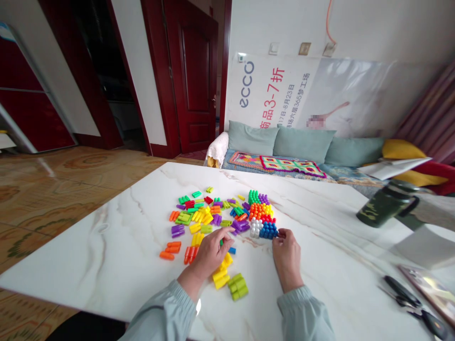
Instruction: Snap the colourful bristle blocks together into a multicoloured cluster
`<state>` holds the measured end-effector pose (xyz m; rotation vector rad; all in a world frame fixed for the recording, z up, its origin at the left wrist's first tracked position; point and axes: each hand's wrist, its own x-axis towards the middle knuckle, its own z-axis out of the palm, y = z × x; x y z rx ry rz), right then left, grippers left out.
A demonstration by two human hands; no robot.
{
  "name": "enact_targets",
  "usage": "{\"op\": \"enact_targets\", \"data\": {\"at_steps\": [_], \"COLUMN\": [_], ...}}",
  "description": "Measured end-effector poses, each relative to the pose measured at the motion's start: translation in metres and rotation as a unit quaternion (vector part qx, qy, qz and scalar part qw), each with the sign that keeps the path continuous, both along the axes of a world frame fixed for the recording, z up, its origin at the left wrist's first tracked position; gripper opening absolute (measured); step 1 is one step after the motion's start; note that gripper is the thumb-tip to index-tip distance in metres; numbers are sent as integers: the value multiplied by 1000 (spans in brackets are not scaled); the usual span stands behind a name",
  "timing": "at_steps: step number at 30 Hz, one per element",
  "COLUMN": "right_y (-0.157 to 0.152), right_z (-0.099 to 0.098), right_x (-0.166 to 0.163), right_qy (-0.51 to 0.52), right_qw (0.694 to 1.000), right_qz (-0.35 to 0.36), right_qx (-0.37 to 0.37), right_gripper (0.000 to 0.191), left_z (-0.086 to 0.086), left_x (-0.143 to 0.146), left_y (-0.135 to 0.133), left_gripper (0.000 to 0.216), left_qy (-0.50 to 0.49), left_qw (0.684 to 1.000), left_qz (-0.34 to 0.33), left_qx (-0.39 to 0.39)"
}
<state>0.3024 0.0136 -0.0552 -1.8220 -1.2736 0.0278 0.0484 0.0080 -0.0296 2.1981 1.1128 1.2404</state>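
Several small plastic peg blocks in many colours lie scattered on a white marble table. A joined cluster of blocks, green, purple, orange, yellow, red, white and blue, stands at the right of the pile. My left hand rests over yellow blocks, its fingers reaching forward and pinched near a small blue and green piece. My right hand has its fingertips against the blue end of the cluster. A lime-green block group lies near my left wrist.
A dark green mug lies on its side at the right. A white box, black scissors and a flat packet sit at the right edge. Behind the table are a sofa with cushions and a red door.
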Motion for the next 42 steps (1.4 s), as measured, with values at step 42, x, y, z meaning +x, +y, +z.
{"op": "enact_targets", "data": {"at_steps": [42], "right_y": [-13], "right_z": [16], "right_x": [-61], "right_qy": [-71], "right_qw": [922], "right_qz": [369], "right_qx": [-93], "right_gripper": [21], "left_z": [39], "left_x": [32], "left_y": [63], "left_gripper": [55], "left_qy": [297], "left_qw": [954], "left_qz": [49], "left_qx": [9]}}
